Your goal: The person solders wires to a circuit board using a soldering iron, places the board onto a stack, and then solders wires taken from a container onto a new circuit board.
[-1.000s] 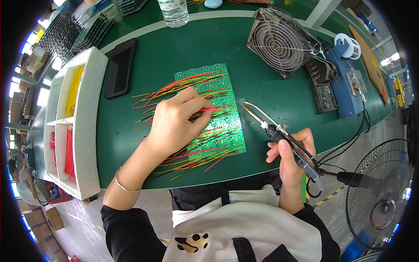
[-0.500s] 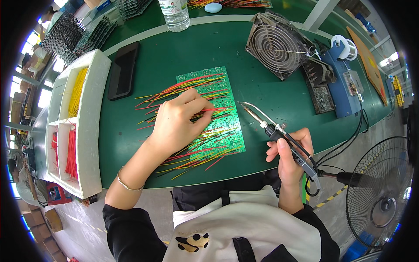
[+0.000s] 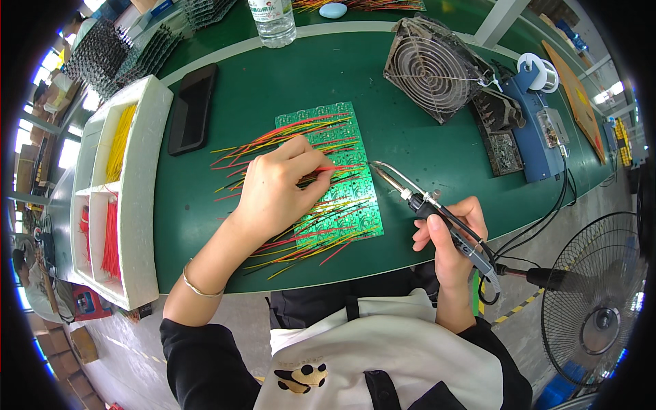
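Observation:
A green circuit board panel point(image 3: 372, 215) lies on the green table, with several red, yellow and black wires point(image 3: 301, 130) spread across it and trailing off its left side. Over its middle, my left hand point(image 3: 283, 181) pinches a red wire point(image 3: 348, 167) between thumb and fingers, the wire's end reaching the board's right part. My right hand point(image 3: 451, 236) is closed round a soldering iron point(image 3: 434, 208) with a thin curved metal tube along it. The iron's tip is at the board's right edge, close to the red wire's end; whether they touch I cannot tell.
At the left stands a white foam box point(image 3: 140, 205) of yellow and red wires, beside a black phone point(image 3: 193, 109). A dusty square fan point(image 3: 437, 72) and a blue soldering station point(image 3: 533, 130) with a solder reel are back right. A water bottle point(image 3: 273, 24) stands behind; a black fan point(image 3: 594, 301) is lower right.
My right hand has brought the soldering iron slightly left, its tip now at the board's right edge. The left hand keeps its pinch on the red wire and has hardly moved.

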Available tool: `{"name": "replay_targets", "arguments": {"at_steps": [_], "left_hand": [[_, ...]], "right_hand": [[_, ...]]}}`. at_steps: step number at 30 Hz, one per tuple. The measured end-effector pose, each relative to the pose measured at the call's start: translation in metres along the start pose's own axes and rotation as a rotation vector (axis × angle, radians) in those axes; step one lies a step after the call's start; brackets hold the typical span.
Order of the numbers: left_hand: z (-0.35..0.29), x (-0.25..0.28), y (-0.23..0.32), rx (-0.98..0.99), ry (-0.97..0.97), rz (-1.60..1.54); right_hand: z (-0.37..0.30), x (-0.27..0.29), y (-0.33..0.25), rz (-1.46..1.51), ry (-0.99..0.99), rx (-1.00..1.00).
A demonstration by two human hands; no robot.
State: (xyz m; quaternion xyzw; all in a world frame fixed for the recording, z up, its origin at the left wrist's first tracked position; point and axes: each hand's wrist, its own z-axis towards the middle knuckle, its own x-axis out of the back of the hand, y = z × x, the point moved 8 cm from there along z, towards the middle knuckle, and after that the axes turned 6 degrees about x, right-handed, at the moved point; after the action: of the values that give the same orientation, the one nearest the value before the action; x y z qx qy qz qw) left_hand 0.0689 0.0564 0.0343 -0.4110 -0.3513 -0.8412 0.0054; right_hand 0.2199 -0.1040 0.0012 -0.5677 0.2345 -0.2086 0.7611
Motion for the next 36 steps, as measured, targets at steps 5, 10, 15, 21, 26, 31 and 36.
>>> {"name": "replay_targets", "arguments": {"at_steps": [5, 10, 15, 21, 26, 31, 36], "left_hand": [[0.0, 0.0006, -0.0002, -0.005, 0.004, 0.008], [-0.0005, -0.0007, -0.0025, 0.003, 0.0, 0.003], [-0.0005, 0.0005, -0.0014, 0.005, 0.001, 0.007], [-0.0018, -0.001, -0.0037, 0.02, 0.002, -0.015], [-0.0016, 0.0001, -0.0016, 0.015, 0.0, 0.014], [-0.0012, 0.0008, -0.0005, 0.008, -0.001, 0.007], [-0.0016, 0.0001, -0.0012, 0.012, -0.003, 0.01]], "right_hand": [[0.0001, 0.0, 0.0012, -0.004, -0.012, 0.007], [0.0005, -0.0013, 0.0015, -0.008, -0.014, 0.014], [-0.0002, 0.0006, 0.0001, -0.001, -0.005, 0.02], [-0.0022, 0.0034, 0.0006, 0.017, 0.021, 0.046], [-0.0015, 0.0026, 0.0004, -0.016, 0.012, 0.032], [-0.0006, 0.0034, 0.0011, -0.021, 0.015, 0.039], [0.0, 0.0026, 0.0008, -0.023, 0.03, 0.043]]}}
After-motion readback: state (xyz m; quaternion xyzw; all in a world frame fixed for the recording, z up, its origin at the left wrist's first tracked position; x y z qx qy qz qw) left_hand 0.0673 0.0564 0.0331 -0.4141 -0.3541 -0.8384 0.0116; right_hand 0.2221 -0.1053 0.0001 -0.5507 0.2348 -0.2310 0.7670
